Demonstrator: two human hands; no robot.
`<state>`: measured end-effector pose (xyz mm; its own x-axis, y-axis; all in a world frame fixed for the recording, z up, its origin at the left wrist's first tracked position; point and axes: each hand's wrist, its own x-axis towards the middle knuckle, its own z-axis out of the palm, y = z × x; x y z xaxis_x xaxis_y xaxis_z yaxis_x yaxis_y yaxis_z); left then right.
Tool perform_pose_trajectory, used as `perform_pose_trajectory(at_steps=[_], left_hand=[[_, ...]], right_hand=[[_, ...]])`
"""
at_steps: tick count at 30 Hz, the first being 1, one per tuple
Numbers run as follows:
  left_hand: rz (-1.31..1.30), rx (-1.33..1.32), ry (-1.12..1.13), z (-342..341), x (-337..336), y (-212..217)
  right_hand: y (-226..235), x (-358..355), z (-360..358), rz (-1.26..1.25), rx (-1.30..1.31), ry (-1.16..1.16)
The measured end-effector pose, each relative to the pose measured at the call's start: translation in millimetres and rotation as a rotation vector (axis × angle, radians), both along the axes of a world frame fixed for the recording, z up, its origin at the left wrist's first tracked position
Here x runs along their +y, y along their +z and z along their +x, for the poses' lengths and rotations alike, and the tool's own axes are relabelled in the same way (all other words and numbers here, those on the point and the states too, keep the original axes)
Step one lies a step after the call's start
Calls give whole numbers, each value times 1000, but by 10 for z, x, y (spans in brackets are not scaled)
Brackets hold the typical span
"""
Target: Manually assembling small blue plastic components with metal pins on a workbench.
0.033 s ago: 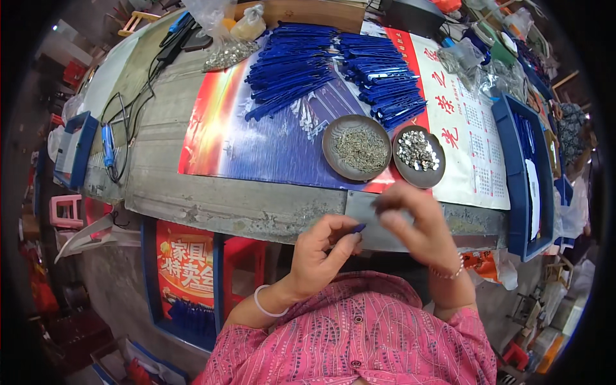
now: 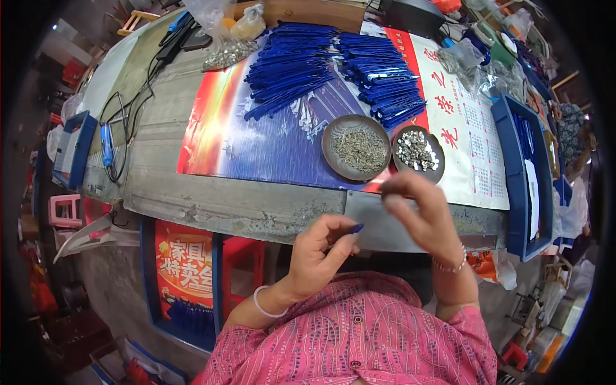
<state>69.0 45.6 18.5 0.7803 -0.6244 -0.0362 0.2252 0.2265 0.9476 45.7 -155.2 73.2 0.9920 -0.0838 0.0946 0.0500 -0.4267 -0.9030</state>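
My left hand [image 2: 323, 249] is closed in a pinch, just off the table's near edge. A small dark blue piece [image 2: 357, 228] pokes out between its thumb and fingers; the rest of it is hidden in the hand. My right hand [image 2: 428, 218] hovers at the near side of a round dish [image 2: 401, 168] of shiny silver discs. Its fingers point left and are smeared by motion, so whether they hold anything is unclear. Left of that dish stands a larger dish [image 2: 330, 157] heaped with thin metal pins. Behind them lie two piles of slim blue strips [image 2: 289, 70].
A printed calendar sheet [image 2: 224, 151] covers part of the grey table [image 2: 186, 208]. Blue trays stand at the right edge [image 2: 513, 192] and left [image 2: 83, 154]. A clear bag of silver bits [image 2: 228, 54] and a cable with a blue-handled tool [image 2: 108, 144] lie farther left.
My right hand has shifted slightly right and away from me, toward the dish of silver discs. My left hand has barely moved and keeps its pinch on the blue piece.
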Motion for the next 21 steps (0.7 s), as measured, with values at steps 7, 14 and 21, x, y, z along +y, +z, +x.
perform_pose_trajectory(at_steps=[7,14,21], left_hand=[[-27,98,104,-63,37,77],[-17,106,135,-85,148,51],[-20,90,122,-70,145,17]], right_hand=[[-190,-295,632,-817,-52,116],[-380,-256,894,-1031,-77,238],[-307,-272,950,-886,-47,226]])
